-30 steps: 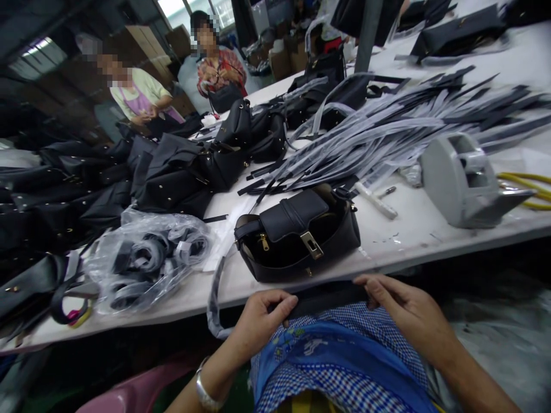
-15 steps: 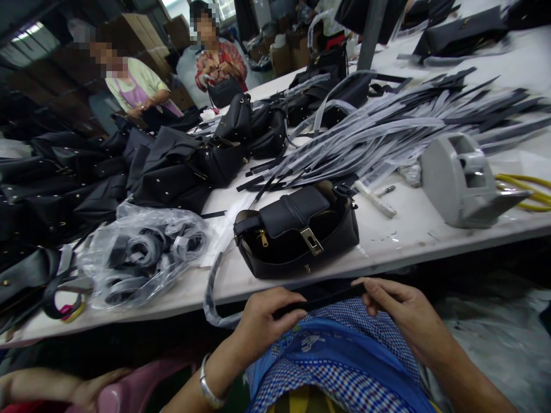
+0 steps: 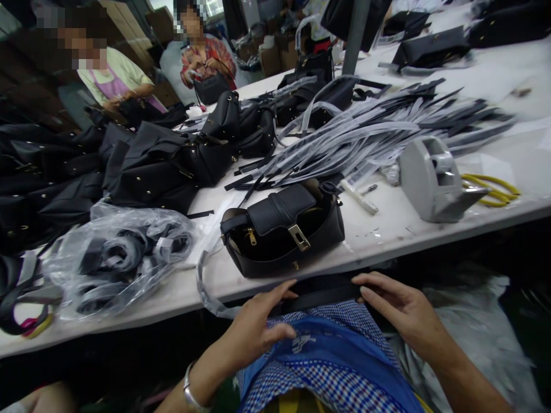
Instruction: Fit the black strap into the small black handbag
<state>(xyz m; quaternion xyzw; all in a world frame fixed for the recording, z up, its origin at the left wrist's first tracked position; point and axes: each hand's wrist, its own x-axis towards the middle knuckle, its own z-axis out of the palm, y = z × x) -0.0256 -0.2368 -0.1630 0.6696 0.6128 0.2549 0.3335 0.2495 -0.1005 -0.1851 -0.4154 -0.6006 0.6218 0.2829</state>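
Observation:
A black strap (image 3: pixel 321 296) stretches across my lap, just below the table's front edge. Its right end is pinched between the thumb and fingers of my right hand (image 3: pixel 400 301). My left hand (image 3: pixel 253 324) is open, its thumb spread away, with the fingertips resting along the strap's left part. From beside that hand, a plastic-wrapped length of strap (image 3: pixel 202 284) loops up onto the table. Right in front of both hands, a black handbag (image 3: pixel 282 212) stands with its mouth open, showing a gold zip pull and a gold rectangular clasp plate on its flap.
A grey tape dispenser (image 3: pixel 424 180) stands to the right, near yellow-handled scissors (image 3: pixel 495 192). Wrapped straps (image 3: pixel 365 135) lie heaped behind the handbag. At left are a clear bag of rolled straps (image 3: pixel 124 258) and piled black bags (image 3: pixel 159 166). Two people (image 3: pixel 209 63) work across the table.
My left thumb has lifted off the strap and spread apart from the fingers. My right hand still pinches the strap. The view has shifted to the right.

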